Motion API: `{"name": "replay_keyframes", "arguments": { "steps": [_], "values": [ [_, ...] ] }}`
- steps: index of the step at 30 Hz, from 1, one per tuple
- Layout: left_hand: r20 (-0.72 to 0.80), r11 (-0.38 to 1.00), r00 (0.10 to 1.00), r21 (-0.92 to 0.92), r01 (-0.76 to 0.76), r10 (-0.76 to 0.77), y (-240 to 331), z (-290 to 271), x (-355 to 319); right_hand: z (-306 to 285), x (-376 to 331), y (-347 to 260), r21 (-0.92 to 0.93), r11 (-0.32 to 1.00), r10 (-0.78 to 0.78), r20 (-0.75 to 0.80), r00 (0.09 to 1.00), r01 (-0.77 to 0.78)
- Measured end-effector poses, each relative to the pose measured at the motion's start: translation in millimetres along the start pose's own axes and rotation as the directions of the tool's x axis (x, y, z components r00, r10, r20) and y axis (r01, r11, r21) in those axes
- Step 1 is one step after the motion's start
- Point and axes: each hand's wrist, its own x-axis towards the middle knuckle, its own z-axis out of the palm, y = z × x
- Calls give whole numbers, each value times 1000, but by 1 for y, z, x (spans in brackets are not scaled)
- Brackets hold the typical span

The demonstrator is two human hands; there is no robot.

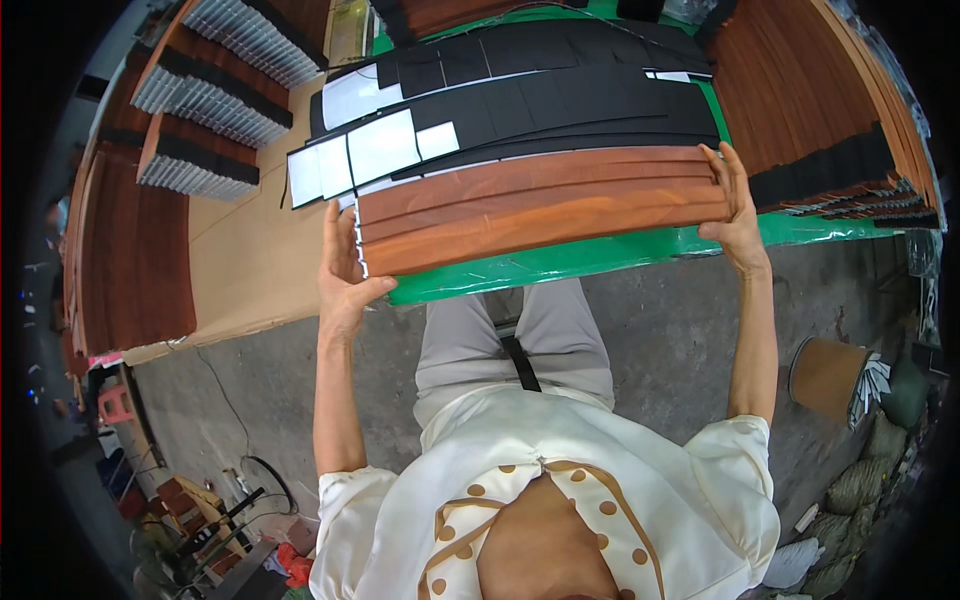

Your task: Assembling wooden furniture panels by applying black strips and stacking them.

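A long stack of reddish-brown wood-grain panels [540,207] lies crosswise at the near edge of the green-covered table. My left hand [346,278] grips its left end, thumb at the near side and fingers reaching up along the far side. At the other end my right hand [738,215] closes round the stack the same way. White jagged edges show on the stack's left end. Just behind it are flat black sheets [570,108], with a white sheet [380,148] lying on their left part and a dark strap across it.
Stacks of brown panels with black bands [205,155] stand on a tan board [235,250] at left. More brown panels [790,95] are piled at right. Green sheeting [540,265] covers the table. A brown bin [825,370] and sacks [860,480] sit on the floor.
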Motion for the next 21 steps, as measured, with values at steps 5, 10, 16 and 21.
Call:
{"name": "replay_keyframes", "arguments": {
  "steps": [5, 10, 16, 21],
  "values": [
    [127, 884, 976, 457, 100, -176, -35, -1, 8, 10, -3, 30, -585, 805, 168, 67, 984, -97],
    [254, 917, 964, 397, -31, -78, -28, 0, 22, 7, 8, 33, -587, 797, 221, 64, 973, -143],
    [355, 891, 902, 450, 65, -245, -41, -12, 29, 21, 19, 25, -555, 829, 169, 134, 977, -67],
    [392, 811, 920, 543, -216, -18, -49, -5, 15, 13, -2, 30, -572, 816, 190, 127, 973, -85]
  ]
}}
